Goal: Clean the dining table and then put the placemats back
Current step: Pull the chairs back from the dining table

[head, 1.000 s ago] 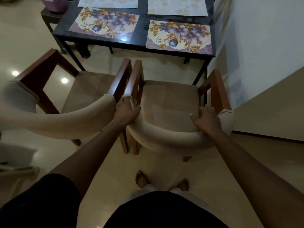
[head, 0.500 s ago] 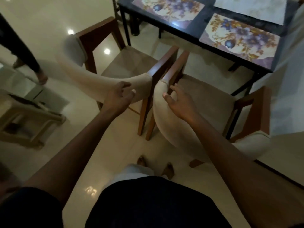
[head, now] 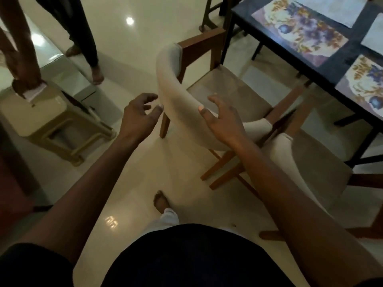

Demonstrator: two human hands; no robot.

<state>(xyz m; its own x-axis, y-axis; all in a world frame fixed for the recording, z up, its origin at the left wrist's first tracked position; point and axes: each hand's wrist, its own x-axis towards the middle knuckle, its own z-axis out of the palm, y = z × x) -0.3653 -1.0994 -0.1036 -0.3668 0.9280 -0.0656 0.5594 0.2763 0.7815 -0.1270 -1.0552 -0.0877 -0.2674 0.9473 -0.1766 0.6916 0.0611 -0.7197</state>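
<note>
Left hand [head: 141, 112]: grip released, fingers spread and loosely curled, holding nothing. It hovers just beside the outer face of the padded backrest of the near chair [head: 176, 88]; whether the thumb touches the padding cannot be told. Right hand [head: 223, 121]: grip likewise released, fingers splayed over the seat side of the same backrest, thumb lying against the padding, nothing grasped. The two hands flank the curved backrest, one on each side. The chair stands on the floor [head: 145, 38], clear of the dark surface [head: 350, 52] at upper right, with a second chair [head: 306, 162] just beside it under the right forearm. Two floral placemats [head: 300, 32] lie flat on the surface along its near edge; behind them lie pale placemats [head: 331, 9], partly cut off by the frame. A plastic stool [head: 51, 121] stands at left, well apart from the chairs. Another person's legs [head: 87, 38] show at upper left.
</note>
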